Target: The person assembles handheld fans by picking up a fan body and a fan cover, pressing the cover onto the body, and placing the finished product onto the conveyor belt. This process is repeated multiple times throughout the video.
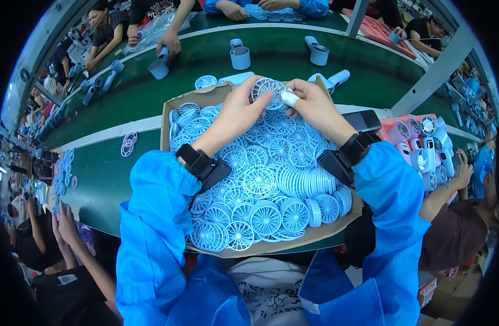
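A light blue round fan grille (269, 93) with thin spokes is held up over the far part of a cardboard box. My left hand (243, 104) pinches it by its left side, thumb across the spokes. At the grille's right edge, my right hand (313, 104) is closed with fingers bent, its thumb in a white wrap (289, 98); the fingertips are partly hidden. Below both hands the cardboard box (249, 251) is heaped with many similar grilles (265, 218), some loose and flat, others stacked in rows. Black devices are strapped to both wrists.
Beyond the box runs a green conveyor belt (206, 51) carrying several blue handheld fans (240, 57). Lilac rings (129, 144) and a pile of grilles (63, 174) lie to the left. A pink tray (395, 122) of fans stands at right. Co-workers' hands are around the belt.
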